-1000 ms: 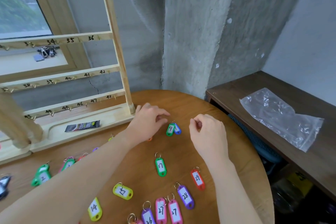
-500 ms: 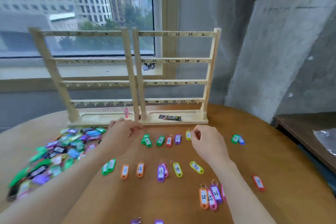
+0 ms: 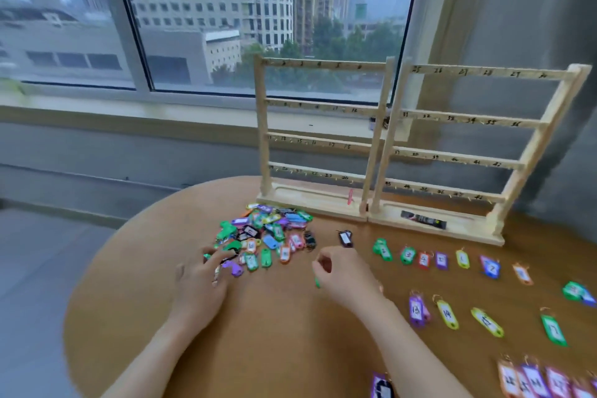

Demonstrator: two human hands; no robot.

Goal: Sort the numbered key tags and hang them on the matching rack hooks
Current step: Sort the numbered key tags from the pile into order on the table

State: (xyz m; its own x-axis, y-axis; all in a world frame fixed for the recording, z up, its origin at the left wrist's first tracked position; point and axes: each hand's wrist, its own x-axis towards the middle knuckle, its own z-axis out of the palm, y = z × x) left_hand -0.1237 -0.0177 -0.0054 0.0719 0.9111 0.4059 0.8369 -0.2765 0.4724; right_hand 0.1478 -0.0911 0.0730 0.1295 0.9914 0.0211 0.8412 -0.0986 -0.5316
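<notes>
On the counter [image 3: 155, 284], sorted key tags [image 3: 441, 260] lie in rows, a pile [image 3: 265, 236] remains, racks [image 3: 381, 145] look bare; left hand [image 3: 197, 287] fingers the pile, right hand [image 3: 345, 275] curls, contents unclear.

yellow tag [image 3: 447, 314] reads 14; right rack rail [image 3: 457, 161] reads 41, 42.

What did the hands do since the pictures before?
The view swung left, and both hands went left with it, from the sorted tags to the pile. The left hand now has its fingers at the pile's near edge; the right hand stays curled beside it. The racks and the rows of tags stayed put.
</notes>
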